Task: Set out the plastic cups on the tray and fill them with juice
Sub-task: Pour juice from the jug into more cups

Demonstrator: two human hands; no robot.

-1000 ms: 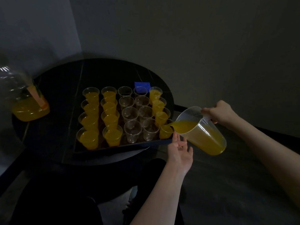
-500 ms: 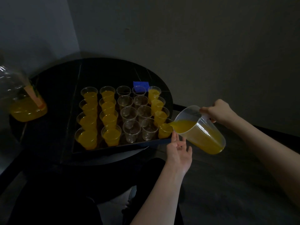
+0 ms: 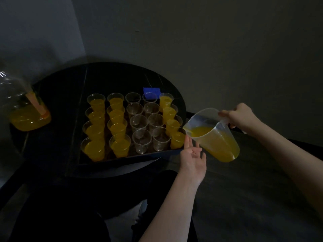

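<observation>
A round black table [image 3: 57,95] sits in a dim corner of grey walls. On it, a dark tray [image 3: 132,158] holds clear plastic cups [image 3: 142,143], many full of juice. The left hand [image 3: 192,158], fingers loose, touches the tray's corner. Just above those fingers, the right hand [image 3: 242,117] grips a tilted clear plastic jug [image 3: 214,135].

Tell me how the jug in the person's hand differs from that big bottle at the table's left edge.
The jug is open-topped with a handle, gripped by the right hand; the bottle stands alone on the table, untouched. The jug is tilted, spout toward the tray; the bottle stands upright. The bottle carries an orange label; the jug is plain. Both are clear plastic, part full of orange juice.
</observation>
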